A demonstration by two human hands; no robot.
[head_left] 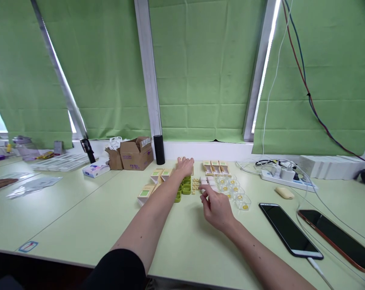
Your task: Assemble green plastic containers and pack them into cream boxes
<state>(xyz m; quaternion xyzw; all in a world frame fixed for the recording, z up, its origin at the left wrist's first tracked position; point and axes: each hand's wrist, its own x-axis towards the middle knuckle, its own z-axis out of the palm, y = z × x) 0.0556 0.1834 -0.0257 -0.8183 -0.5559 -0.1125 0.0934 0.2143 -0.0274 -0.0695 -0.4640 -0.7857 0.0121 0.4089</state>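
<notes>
At the far side of the block of small green containers (186,189), my left hand (185,166) bends its fingers down over a small beige carton (192,171), mostly hidden by the hand. Nearer me, my right hand (217,206) hovers with its index finger stretched out and the others loosely curled; nothing shows in it. Its fingertip is close to small yellow pieces (195,184) and white blocks (211,182). Clear cups (243,202) with yellow contents sit right of it. Cartons with green labels (144,194) stand left of my left forearm, and more cartons (216,167) stand behind the white blocks.
Two phones (291,229) with cables lie at the right, near a power strip (286,180) and a beige oval case (284,192). A cardboard box (136,154), black cylinder (159,150) and tissue pack (96,169) stand back left. Another person's hand (1,184) rests far left.
</notes>
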